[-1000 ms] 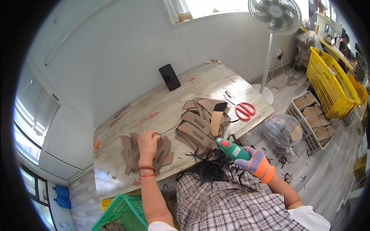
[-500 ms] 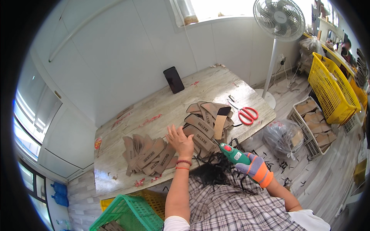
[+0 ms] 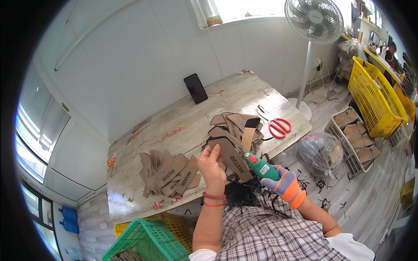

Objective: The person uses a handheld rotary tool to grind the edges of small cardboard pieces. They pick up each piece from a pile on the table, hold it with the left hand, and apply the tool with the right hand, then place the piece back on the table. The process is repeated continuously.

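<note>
Between the thumb and fingers of my bare left hand [image 3: 212,168] is the upper end of a brown printed fabric piece [image 3: 232,157] with a black edge, tilted over the near side of the table. In its purple-and-orange glove, my right hand [image 3: 285,186] grips a green handheld electric cutter [image 3: 263,168] with a red button. The cutter's front end lies against or just beside the piece's right edge; its blade is hidden. Beyond the held piece is a pile of similar pieces [image 3: 234,124]. Left of my left hand lies another fanned pile [image 3: 167,173]. Black trimmings [image 3: 239,194] cover my lap.
Red-handled scissors [image 3: 279,128] and a leaning black phone [image 3: 196,88] are on the table [image 3: 148,130]. A green crate [image 3: 143,241] stands at the near left. Rightward are a plastic bag [image 3: 320,155], a crate of brown pieces [image 3: 348,150], a yellow basket [image 3: 376,100] and a fan [image 3: 314,19].
My left hand has moved from lying spread at the pile to pinching one piece, which now hangs nearer me. The cutter has shifted slightly, with its front end up beside that piece.
</note>
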Demonstrator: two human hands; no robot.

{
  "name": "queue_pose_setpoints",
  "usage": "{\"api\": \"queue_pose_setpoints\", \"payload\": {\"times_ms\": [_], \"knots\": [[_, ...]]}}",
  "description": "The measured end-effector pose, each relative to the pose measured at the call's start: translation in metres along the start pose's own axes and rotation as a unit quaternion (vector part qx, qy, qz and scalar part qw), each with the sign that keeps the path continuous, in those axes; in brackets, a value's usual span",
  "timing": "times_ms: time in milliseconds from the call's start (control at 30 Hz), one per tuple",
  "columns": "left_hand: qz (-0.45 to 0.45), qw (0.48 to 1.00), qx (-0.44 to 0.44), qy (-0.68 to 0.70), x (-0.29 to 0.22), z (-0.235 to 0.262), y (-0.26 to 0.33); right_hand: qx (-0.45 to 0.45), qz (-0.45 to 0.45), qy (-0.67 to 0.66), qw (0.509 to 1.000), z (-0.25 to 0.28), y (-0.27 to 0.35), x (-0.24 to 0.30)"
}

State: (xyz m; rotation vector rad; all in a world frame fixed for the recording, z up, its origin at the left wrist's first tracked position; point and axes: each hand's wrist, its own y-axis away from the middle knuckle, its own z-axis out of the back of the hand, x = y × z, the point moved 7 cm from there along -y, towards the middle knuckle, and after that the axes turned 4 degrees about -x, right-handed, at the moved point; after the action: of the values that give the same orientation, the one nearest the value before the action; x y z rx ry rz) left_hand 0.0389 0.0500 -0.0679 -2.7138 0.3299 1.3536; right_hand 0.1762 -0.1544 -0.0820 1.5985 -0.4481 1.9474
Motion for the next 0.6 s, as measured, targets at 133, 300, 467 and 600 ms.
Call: {"api": "queue_pose_setpoints", "payload": {"times_ms": [133, 300, 467, 600], "knots": [[0.006, 1.0, -0.021, -0.006, 0.008, -0.002, 0.007, 0.009, -0.016, -0.018, 1.0, 0.0, 0.005, -0.003], [0.03, 0.999, 0.002, -0.012, 0.02, -0.008, 0.014, 0.003, 0.005, -0.033, 0.999, 0.006, 0.007, 0.003], [0.045, 0.998, 0.03, -0.03, 0.024, -0.013, 0.022, 0.007, -0.006, -0.054, 0.998, 0.009, 0.008, 0.008], [0.047, 0.996, 0.05, -0.056, 0.029, -0.012, 0.025, 0.022, -0.021, -0.072, 0.997, 0.011, 0.009, 0.016]]}}
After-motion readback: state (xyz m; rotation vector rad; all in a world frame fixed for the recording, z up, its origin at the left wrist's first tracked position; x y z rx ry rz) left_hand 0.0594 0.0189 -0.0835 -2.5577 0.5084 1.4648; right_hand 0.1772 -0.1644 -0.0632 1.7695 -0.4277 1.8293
